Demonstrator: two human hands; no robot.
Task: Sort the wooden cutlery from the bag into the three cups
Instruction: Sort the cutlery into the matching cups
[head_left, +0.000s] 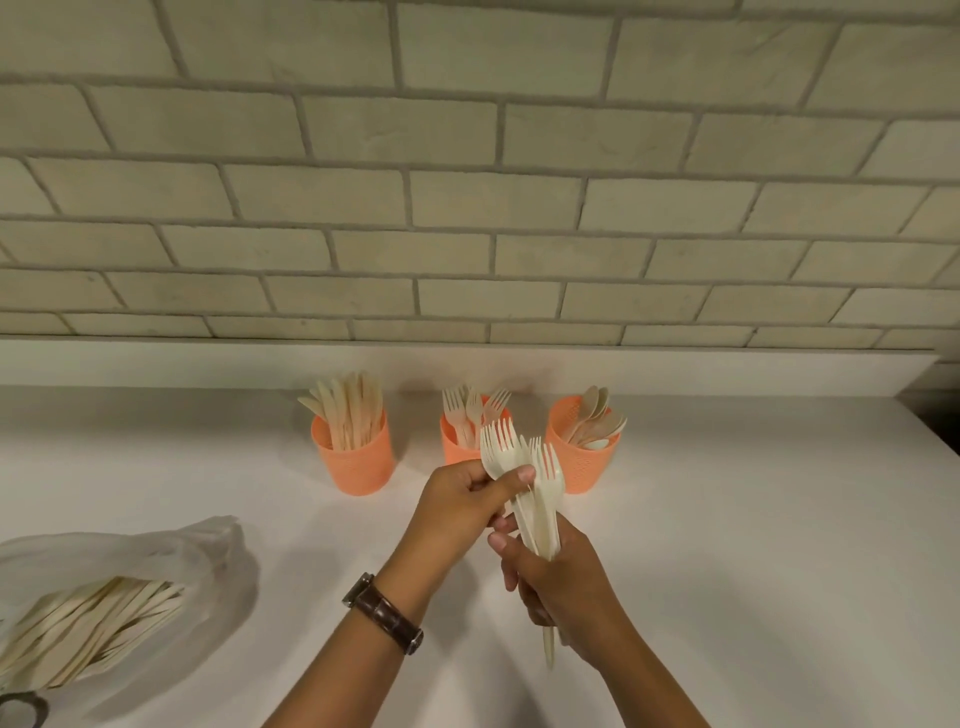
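A bunch of wooden forks held over the middle of a white counter
The right hand grips the handles, the left hand pinches the necks; their long axis runs away from the person, tines toward the back edge. Best squared up first, then lowered handles-down into the middle cup, which already holds forks

**Orange cups, cream cutlery**

Salmon-orange, dotted: knife cup at 11 o'clock, fork cup at 12, spoon cup at 1. Pale cream forks. White countertop. Grey-beige brick wall, running-bond. Dark brown watch strap. Milky bag.
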